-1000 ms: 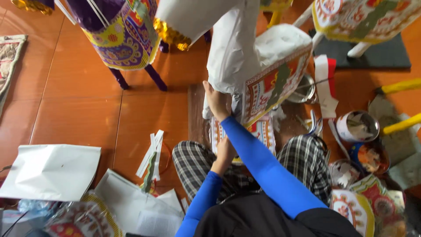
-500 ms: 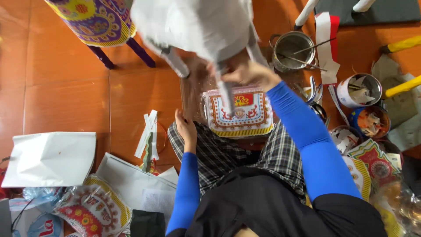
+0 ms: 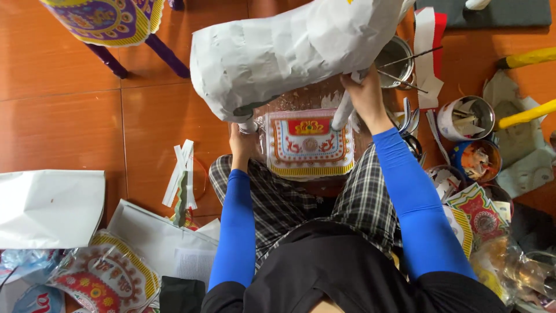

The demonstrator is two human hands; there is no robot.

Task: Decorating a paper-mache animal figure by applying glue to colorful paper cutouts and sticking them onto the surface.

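- Right hand [image 3: 366, 95], fingers clenched round one white paper-wrapped leg [image 3: 343, 113] of the big white papier-mâché animal body [image 3: 289, 49]
- Left hand [image 3: 242, 139] grasps the other leg [image 3: 249, 124] low down; a moment ago this hand sat lower, off the figure
- The body has swung from upright to lying level over the lap, so both legs now face the person
- Beneath, the red-and-yellow patterned paper panel [image 3: 308, 144] rests on the checked knees
- Right side crowded with metal pots [image 3: 466, 119]; open wooden floor [image 3: 75, 122] lies left
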